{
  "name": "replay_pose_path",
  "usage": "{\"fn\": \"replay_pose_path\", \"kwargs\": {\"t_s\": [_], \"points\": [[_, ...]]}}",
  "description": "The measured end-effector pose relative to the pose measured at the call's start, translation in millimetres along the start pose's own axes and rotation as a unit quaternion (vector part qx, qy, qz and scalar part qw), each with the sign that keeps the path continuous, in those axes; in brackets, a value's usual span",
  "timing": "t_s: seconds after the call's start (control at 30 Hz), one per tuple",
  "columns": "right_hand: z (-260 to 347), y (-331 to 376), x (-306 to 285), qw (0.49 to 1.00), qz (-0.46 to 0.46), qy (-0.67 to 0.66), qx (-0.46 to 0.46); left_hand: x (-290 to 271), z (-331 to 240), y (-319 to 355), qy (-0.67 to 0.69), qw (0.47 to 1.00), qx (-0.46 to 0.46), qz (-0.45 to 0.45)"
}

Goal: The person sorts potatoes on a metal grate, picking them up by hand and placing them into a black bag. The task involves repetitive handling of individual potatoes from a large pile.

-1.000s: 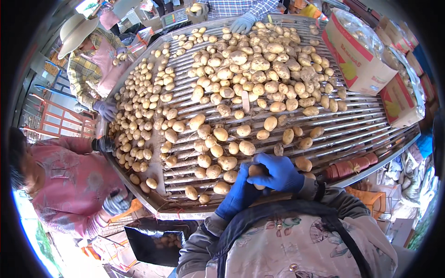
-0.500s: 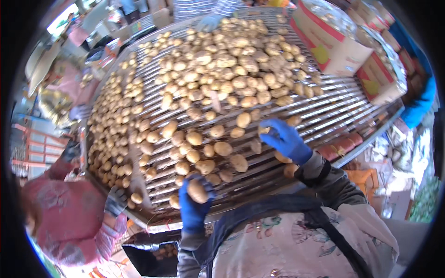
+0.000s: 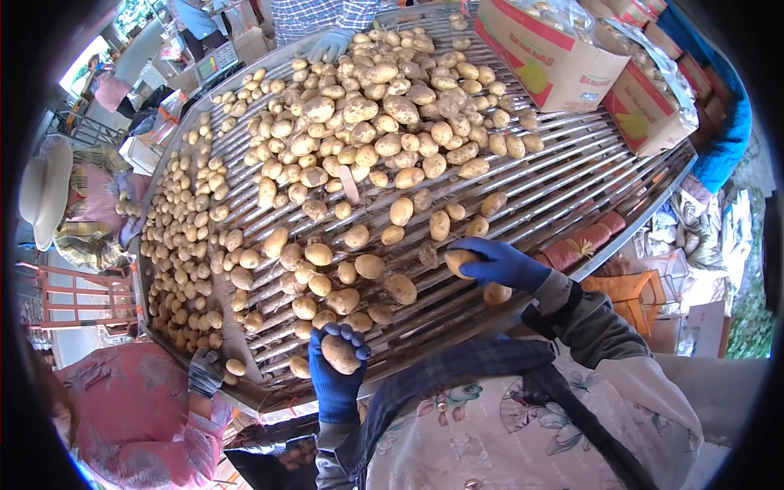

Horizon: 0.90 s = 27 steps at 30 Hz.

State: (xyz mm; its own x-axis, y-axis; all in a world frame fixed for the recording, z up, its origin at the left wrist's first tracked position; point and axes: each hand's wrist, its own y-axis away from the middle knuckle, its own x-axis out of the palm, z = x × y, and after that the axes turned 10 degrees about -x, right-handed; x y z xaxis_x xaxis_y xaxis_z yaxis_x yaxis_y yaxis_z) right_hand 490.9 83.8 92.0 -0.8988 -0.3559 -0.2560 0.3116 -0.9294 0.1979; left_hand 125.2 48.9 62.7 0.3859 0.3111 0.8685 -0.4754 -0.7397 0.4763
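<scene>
My left hand (image 3: 333, 387), in a blue glove, is closed round a potato (image 3: 340, 354) at the near edge of a slatted metal sorting table (image 3: 563, 163). On the right, my blue-gloved right hand (image 3: 508, 266) grips another potato (image 3: 461, 262) between thumb and fingers, just above the slats. One more potato (image 3: 496, 294) lies below that hand. Loose potatoes (image 3: 370, 267) are scattered over the bars between my hands. Farther back rises a large heap of potatoes (image 3: 384, 114), with a flat light strip (image 3: 349, 184) at its front.
Smaller potatoes (image 3: 184, 237) fill the left side. Cardboard boxes (image 3: 563, 61) stand at the far right, near a red roll (image 3: 584, 241) on the edge. A co-worker's grey glove (image 3: 206, 372) is at the left rim, another's gloved hand (image 3: 331, 45) at the far side. A dark crate (image 3: 261, 461) sits below.
My right hand has closed on a potato; its fingers were apart before. My left hand keeps its potato, its fingers now curled over it. The whole view has shifted slightly.
</scene>
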Motion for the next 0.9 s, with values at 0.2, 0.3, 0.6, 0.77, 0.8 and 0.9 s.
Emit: {"fn": "replay_pose_path", "kwargs": {"t_s": [0.2,0.3,0.6,0.77,0.8,0.9], "points": [[60.2,-29.1,34.6,0.972,0.052,-0.227,0.029,-8.3,5.5,-0.4,-0.040,0.998,-0.037,0.003],[71.8,-45.6,61.6,0.986,0.104,-0.112,-0.069,-4.5,8.1,9.1,-0.034,0.998,-0.051,0.009],[63.1,-97.6,126.7,0.904,0.154,0.289,-0.274,-67.1,3.5,50.0,0.045,0.998,0.009,0.053],[26.2,-130.2,175.4,0.854,0.157,0.404,-0.288,-66.7,-6.4,66.2,0.138,0.989,0.052,0.002],[26.5,-137.1,180.9,0.861,0.196,0.411,-0.224,-71.6,-8.8,65.7,0.125,0.990,0.057,-0.002],[24.4,-149.4,178.9,0.888,0.233,0.330,-0.220,-82.2,-13.8,62.7,0.072,0.993,0.088,0.009]]}}
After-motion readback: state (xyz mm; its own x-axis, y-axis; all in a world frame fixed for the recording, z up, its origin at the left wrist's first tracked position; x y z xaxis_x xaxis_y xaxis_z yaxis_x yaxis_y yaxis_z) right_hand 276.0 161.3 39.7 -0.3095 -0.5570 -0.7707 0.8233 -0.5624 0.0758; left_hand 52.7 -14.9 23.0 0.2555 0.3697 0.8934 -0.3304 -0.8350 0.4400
